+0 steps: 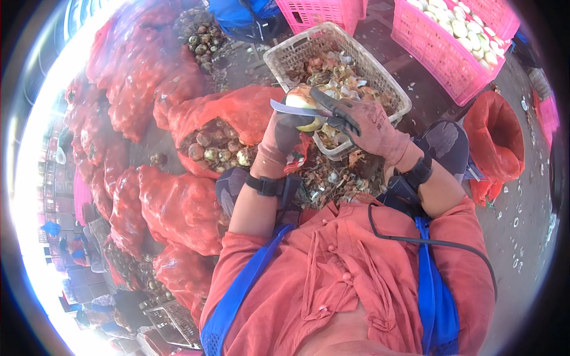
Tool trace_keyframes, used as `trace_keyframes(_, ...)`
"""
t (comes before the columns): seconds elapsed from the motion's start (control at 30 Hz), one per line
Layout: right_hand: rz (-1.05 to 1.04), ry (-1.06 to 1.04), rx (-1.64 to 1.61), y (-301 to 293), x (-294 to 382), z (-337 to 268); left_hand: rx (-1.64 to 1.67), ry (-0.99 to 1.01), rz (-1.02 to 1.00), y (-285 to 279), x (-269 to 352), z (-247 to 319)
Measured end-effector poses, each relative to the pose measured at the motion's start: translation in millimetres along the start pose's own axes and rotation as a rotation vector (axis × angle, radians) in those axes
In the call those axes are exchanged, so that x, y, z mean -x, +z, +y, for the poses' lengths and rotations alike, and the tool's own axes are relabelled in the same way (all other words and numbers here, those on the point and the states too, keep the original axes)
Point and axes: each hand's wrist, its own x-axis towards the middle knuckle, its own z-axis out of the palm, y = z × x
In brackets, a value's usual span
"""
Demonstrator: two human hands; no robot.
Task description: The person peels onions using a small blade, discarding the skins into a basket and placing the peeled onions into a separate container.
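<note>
My left hand [285, 133], in a pink glove with a dark palm, holds a partly peeled onion [299, 99] over the near left side of a whitish plastic crate [378, 58]. In my right hand [363, 122], gloved alike, is a knife whose curved blade [296, 108] lies across the onion. The right fingers reach to the onion's upper side. A loose yellowish-green piece [311, 125] shows under the blade; whether it is joined to the onion I cannot tell. Onion skins [327, 73] fill much of the crate. Unpeeled onions [222, 153] lie in an open red mesh sack [236, 107] at the left.
Full red mesh sacks [178, 209] crowd the left side. A pink crate [427, 62] of peeled onions [463, 29] stands at the upper right, above an open red sack [494, 133]. Skin scraps [334, 182] litter the ground before me. Other people [116, 311] are at the lower left.
</note>
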Motion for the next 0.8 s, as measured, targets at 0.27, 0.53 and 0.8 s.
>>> trace_keyframes(0.27,0.215,-0.111,0.073,21.4,4.0,14.9,0.482,-0.259,-0.046,-3.7,0.2,-13.4)
trace_keyframes(0.53,-0.038,0.246,-1.188,7.3,-1.0,27.4,0.311,-0.130,-0.199,1.8,2.4,16.9)
trace_keyframes(0.8,0.142,0.390,-1.205,2.1,-7.1,54.6,0.024,-0.018,-0.245,1.5,10.3,26.3)
